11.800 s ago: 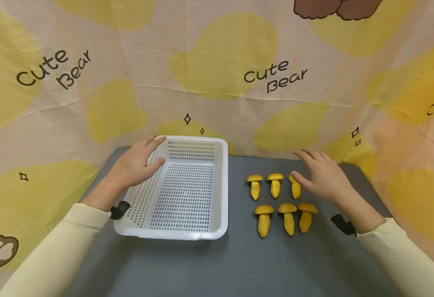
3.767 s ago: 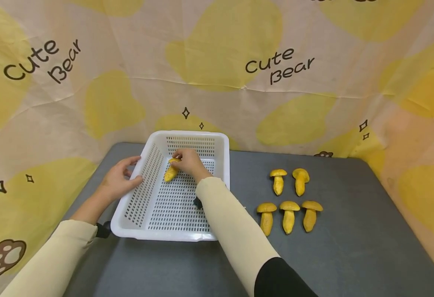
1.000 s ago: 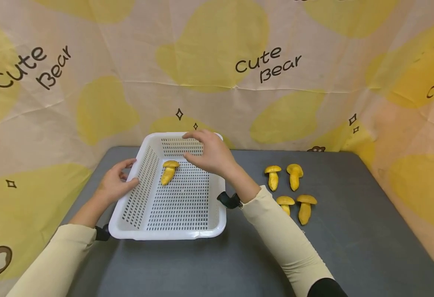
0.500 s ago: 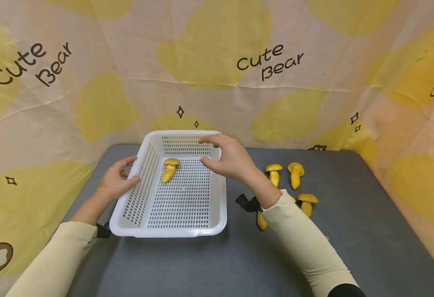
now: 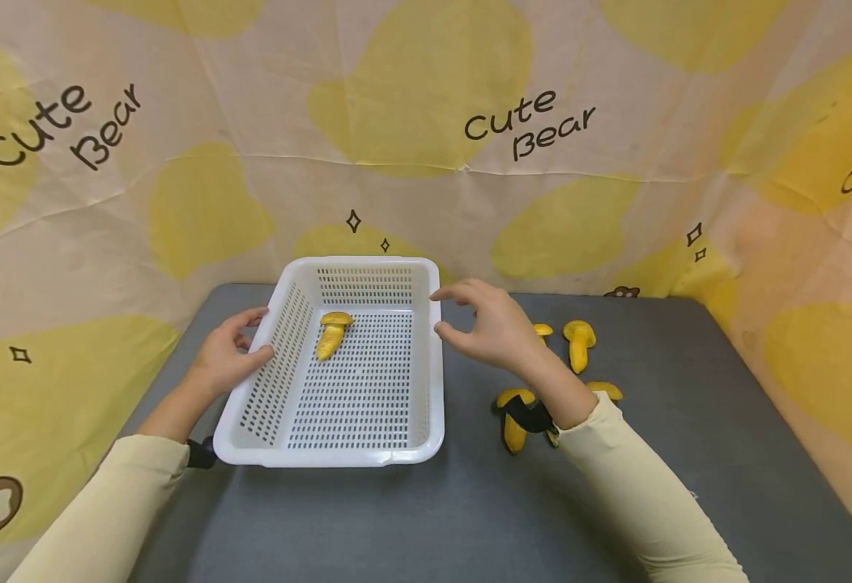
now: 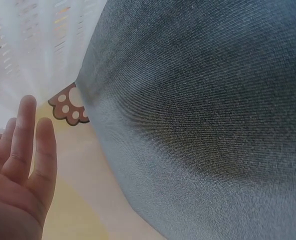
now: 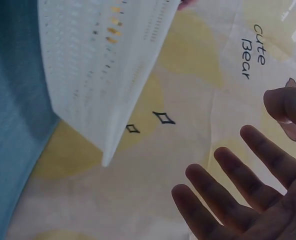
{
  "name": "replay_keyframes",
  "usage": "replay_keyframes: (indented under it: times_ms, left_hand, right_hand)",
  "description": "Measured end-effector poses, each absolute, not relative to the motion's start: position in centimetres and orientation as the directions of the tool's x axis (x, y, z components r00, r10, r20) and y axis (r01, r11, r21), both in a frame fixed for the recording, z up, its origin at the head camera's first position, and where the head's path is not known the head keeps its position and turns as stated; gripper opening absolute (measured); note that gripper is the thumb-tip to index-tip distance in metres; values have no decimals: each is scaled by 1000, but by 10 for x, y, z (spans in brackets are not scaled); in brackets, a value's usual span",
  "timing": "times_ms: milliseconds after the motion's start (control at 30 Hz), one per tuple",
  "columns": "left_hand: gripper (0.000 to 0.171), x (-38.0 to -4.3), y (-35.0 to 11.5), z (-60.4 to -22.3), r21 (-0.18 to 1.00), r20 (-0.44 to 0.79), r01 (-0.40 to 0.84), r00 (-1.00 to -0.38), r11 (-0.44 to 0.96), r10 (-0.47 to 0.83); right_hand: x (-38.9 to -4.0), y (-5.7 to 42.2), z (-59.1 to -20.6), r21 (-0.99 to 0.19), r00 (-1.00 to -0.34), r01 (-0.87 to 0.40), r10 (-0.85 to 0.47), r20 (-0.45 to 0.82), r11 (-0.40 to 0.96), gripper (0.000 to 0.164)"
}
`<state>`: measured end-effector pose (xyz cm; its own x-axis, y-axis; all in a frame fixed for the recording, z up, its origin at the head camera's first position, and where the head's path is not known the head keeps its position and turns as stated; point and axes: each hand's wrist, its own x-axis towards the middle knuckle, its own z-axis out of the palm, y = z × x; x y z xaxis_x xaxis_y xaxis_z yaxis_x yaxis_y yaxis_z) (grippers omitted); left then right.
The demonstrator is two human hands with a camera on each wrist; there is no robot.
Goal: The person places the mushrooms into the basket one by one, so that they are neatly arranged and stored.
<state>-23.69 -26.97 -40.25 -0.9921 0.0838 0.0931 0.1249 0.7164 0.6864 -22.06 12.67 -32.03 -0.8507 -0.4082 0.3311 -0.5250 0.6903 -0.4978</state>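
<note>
One left hand (image 5: 223, 358): fingers loosely extended, thumb and fingertips at the left rim of the white basket (image 5: 327, 459).
Right hand (image 5: 495, 325): open, fingers spread and thumb apart, raised just beside the basket's right rim; the right wrist view shows the fingers clear of its wall.
Wrists: black straps (image 5: 531, 414) below cream sleeves (image 5: 652, 494).
Basket: rectangular, with slotted floor and walls, standing on the grey desk (image 5: 353, 522); one mushroom (image 5: 332, 338) lies inside, on the floor toward the far left.
Mushroom inside: between the hands, nearer the left one, cap toward the far end, stem slanting to the near left.
Mushrooms outside (image 5: 579, 346): five on the desk, in two rows around the right hand and forearm. One is in full view; the other four are partly covered by the hand, strap, wrist or sleeve.
Their look: yellow, with a broad, darker golden cap on a thick stem narrowing to a dark tip.
Backdrop: pale cloth (image 5: 404, 105) with yellow patches, "Cute Bear" lettering and brown paw prints.
</note>
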Motion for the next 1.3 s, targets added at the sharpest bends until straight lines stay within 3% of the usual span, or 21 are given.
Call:
replay_keyframes:
  times_ms: [733, 1300]
  left_hand:
    - [68, -237, -268, -402, 699, 92, 119, -993, 705, 76]
    - [69, -234, -266, -399, 687, 76, 101, -995, 719, 66]
  right_hand:
    - [-201, 180, -358, -447, -879, -477, -416, 235, 756, 35]
    - [-203, 210, -392, -346, -785, -593, -618, 45, 728, 32]
